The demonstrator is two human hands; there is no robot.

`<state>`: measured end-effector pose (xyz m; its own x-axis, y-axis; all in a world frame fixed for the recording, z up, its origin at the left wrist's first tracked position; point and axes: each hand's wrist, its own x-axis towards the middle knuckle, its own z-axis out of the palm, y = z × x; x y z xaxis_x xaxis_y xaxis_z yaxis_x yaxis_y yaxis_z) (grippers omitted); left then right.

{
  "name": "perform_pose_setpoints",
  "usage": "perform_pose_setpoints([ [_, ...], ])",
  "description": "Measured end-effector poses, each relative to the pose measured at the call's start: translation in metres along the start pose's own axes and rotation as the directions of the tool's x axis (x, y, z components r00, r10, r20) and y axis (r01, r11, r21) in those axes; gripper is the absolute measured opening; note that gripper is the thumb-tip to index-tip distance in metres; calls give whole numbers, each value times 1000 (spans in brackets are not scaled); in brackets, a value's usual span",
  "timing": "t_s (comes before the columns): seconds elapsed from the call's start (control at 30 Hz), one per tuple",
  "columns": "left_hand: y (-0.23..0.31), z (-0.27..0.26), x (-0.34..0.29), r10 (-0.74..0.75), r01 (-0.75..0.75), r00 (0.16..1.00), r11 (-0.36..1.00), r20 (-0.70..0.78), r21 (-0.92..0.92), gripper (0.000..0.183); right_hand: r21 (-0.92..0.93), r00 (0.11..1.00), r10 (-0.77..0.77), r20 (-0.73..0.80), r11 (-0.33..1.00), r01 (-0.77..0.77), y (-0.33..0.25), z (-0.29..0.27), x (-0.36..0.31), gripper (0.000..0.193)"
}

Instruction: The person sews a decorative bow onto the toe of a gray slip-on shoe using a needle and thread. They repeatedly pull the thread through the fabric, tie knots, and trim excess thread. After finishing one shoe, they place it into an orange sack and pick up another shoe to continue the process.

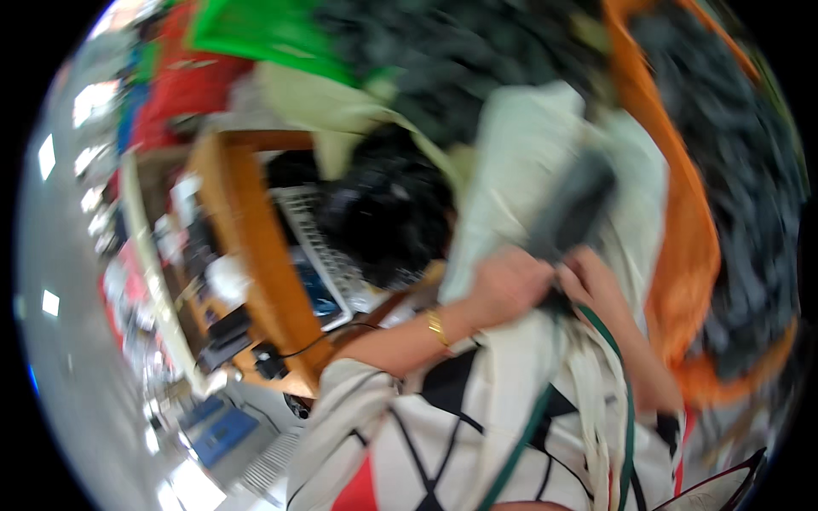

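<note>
Dark grey bundle (pixel 574 204) is over the pale cloth (pixel 504 175), its near end grasped by fingers of the left hand (pixel 511 283) and the right hand (pixel 595 283), which should hold evenly, keeping the green strap (pixel 613 342) clear.

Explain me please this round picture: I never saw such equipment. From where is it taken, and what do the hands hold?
There is one picture, taken by a wide camera worn on the person's head and looking down; its lens bends straight edges. The hands are bare human ones: the left hand, below a gold bracelet, and the right hand. They meet and appear closed at the lower end of a dark grey bundle, too blurred to identify. Behind it is a pale bag. To the right, an orange bag holds dark grey pieces. To the left are a wooden frame and shiny black plastic.
</note>
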<state>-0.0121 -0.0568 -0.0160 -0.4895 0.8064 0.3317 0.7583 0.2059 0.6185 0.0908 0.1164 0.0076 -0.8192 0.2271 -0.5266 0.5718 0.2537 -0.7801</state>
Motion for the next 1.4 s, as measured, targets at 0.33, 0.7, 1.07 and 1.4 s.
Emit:
perform_pose_setpoints([
  [0.33, 2, -7, -9, -84, 83, 996, 973, 3, -217, 16, 129, 999, 29, -30, 991, -25, 13, 12, 7, 16],
  [0.7, 4, -8, -5, -21, 21, 1000, 981, 1, -192, 11, 206, 985, -13, 172, 978, -23, -9, -8, 13, 4],
  [1.07, 0, -12, -1, 142, -142, 990, 990, 13, -26, 9, -131, 893, -431, 133, 885, 447, -33, -21, 26, 8],
  [1.4, -2, -5, -4, 174, -174, 984, 985, 30, -23, 13, -197, 849, -499, 175, 827, 526, -20, -19, 31, 9],
])
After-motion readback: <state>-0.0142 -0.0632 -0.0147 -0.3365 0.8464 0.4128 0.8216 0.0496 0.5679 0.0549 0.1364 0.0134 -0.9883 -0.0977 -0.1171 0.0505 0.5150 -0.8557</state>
